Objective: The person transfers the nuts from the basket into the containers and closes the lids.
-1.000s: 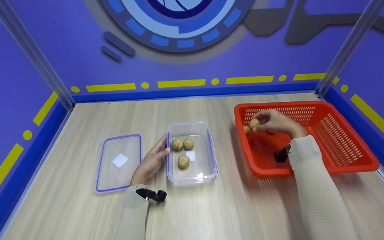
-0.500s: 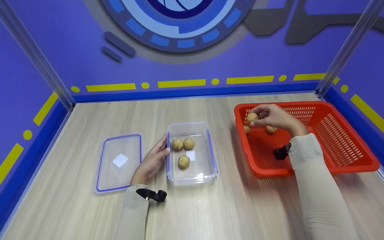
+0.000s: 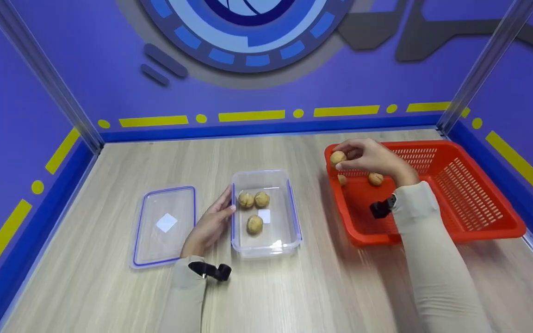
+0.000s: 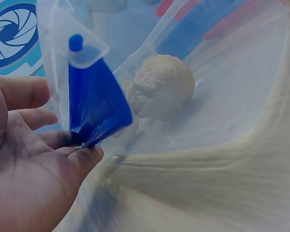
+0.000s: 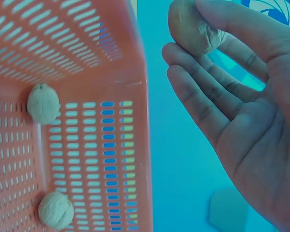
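My right hand [image 3: 372, 159] pinches a walnut [image 3: 338, 158] between thumb and fingers, above the back left rim of a red plastic basket [image 3: 352, 238]. In the right wrist view the pinched walnut [image 5: 191, 26] is outside the basket wall. Two more walnuts lie in the basket, one walnut [image 3: 375, 179] near the middle and another [image 3: 342, 180] by the left wall. My left hand [image 3: 211, 226] rests its fairly straight fingers against the left side of a clear plastic container [image 3: 282, 236], beside its blue latch [image 4: 94, 101]. Three walnuts [image 3: 254, 225] lie inside the container.
A clear lid [image 3: 153, 243] with a blue seal lies on the wooden table [image 3: 289, 300], left of the container. Purple panels [image 3: 109, 92] enclose the back and sides of the table. The basket stands close to the right panel.
My right hand has lifted the walnut up and left from inside the basket to its left rim, uncovering another walnut behind. My left hand and the container have not moved.
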`<move>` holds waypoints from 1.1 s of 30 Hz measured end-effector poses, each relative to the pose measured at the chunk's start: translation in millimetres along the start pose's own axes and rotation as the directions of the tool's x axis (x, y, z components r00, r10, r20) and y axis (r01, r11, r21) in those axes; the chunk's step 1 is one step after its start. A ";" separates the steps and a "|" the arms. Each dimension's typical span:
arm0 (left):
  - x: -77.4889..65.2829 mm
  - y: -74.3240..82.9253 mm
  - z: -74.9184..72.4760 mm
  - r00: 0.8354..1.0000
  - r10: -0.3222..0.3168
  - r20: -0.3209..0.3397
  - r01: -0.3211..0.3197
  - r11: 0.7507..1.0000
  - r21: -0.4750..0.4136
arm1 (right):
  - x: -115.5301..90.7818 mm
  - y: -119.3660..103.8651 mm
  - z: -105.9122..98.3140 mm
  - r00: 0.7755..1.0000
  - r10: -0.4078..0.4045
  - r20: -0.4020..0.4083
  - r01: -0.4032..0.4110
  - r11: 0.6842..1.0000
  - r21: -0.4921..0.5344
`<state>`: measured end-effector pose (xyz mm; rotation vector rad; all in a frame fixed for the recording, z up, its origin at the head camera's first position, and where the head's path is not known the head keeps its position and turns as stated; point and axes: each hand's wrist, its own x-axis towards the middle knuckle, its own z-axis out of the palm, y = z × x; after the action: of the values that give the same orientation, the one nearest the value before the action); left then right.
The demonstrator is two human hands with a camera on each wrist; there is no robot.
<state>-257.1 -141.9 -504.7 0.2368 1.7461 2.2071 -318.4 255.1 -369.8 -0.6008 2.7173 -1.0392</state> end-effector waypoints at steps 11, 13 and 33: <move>-1.6 -0.5 -0.7 1.000 0.011 0.006 -0.011 1.000 -0.004 | 12.7 -22.1 11.6 0.997 -0.074 0.008 0.073 0.995 0.060; -1.9 -0.2 -0.6 1.000 0.008 0.006 -0.008 1.000 -0.002 | 14.8 -27.2 13.7 0.997 -0.080 0.013 0.079 0.995 0.063; 0.1 -0.6 -0.2 0.999 0.019 0.031 -0.018 0.999 -0.028 | 41.1 -66.0 47.0 0.988 -0.125 0.092 0.115 0.987 0.111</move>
<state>-257.1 -141.9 -505.4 0.2804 1.7021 2.2274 -321.4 164.7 -361.1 -0.7840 2.5502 -1.1403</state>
